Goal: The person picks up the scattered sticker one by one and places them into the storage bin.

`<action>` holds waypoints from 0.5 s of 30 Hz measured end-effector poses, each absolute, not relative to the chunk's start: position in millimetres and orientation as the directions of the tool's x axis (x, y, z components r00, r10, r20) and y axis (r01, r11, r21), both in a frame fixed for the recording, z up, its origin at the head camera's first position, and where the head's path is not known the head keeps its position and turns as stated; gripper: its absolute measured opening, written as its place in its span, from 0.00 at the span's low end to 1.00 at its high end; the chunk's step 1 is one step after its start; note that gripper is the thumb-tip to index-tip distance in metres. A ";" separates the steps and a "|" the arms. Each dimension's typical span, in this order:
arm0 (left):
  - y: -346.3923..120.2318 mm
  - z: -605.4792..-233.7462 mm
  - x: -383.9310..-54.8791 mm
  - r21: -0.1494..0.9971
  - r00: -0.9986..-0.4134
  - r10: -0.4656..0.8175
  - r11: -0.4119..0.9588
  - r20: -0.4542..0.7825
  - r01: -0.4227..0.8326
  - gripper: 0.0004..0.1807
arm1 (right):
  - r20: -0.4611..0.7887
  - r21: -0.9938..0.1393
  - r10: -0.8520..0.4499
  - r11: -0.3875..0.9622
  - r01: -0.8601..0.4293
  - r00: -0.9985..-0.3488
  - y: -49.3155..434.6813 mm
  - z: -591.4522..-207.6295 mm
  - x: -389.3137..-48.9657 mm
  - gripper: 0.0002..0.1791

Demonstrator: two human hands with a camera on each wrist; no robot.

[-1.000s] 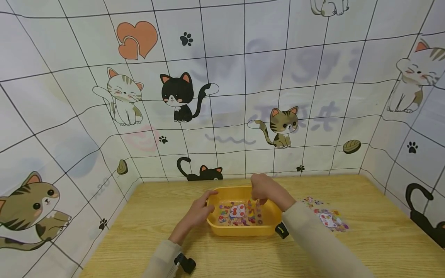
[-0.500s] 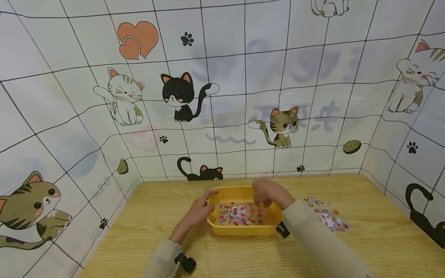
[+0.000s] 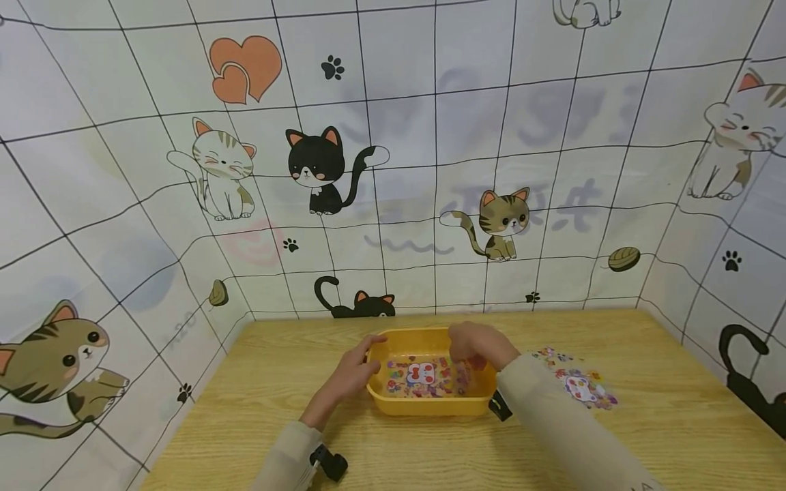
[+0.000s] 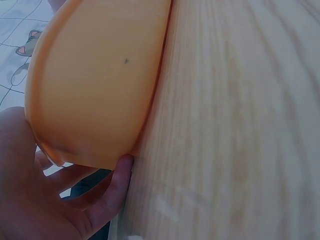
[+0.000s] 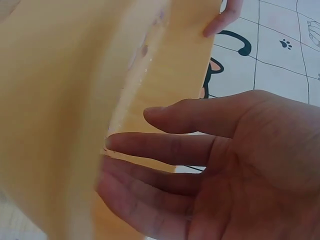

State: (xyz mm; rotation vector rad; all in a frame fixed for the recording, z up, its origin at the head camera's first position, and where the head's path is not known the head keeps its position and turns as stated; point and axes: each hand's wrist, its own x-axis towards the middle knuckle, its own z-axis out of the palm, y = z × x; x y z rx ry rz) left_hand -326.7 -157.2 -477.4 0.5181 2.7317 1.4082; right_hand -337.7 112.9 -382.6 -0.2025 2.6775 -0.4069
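A yellow plastic tray (image 3: 430,408) with raised walls sits on the table. On its floor lies a clear sheet (image 3: 420,374) printed with small colourful figures and a larger white-and-red character, resembling a sticker sheet. My left hand (image 3: 350,372) grips the tray's left end, thumb over the rim; in the left wrist view its fingers rest along the outer wall (image 4: 100,75). My right hand (image 3: 482,344) reaches into the right end, over the sheet's right edge. In the right wrist view this hand (image 5: 210,160) has loosely extended fingers, their tips partly hidden by the near tray wall.
A similar printed clear sheet (image 3: 580,385) lies flat on the wooden table (image 3: 245,409), right of the tray behind my right forearm. White sheeting (image 3: 393,170) with cat drawings and grid lines encloses the back and both sides.
My right hand has lowered into the tray's right end and shifted slightly right over the sheet. The left hand and the tray stay in place.
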 end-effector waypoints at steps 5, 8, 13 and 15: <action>-156.8 -477.1 -327.2 0.795 -0.945 0.304 0.540 0.123 0.277 0.28 | -0.391 -0.313 -0.200 0.947 -0.074 -0.899 112.7 -388.1 -338.7 0.14; -156.7 -476.9 -327.5 0.795 -0.945 0.305 0.540 0.121 0.276 0.28 | -0.391 -0.308 -0.191 0.949 -0.068 -0.900 112.0 -389.5 -338.4 0.17; -156.7 -476.9 -327.4 0.791 -0.945 0.303 0.547 0.120 0.275 0.28 | -0.396 -0.288 -0.169 0.956 -0.053 -0.903 109.9 -389.6 -335.6 0.21; -156.5 -476.7 -327.1 0.790 -0.946 0.302 0.548 0.120 0.275 0.28 | -0.396 -0.281 -0.162 0.958 -0.049 -0.904 109.5 -390.2 -334.8 0.22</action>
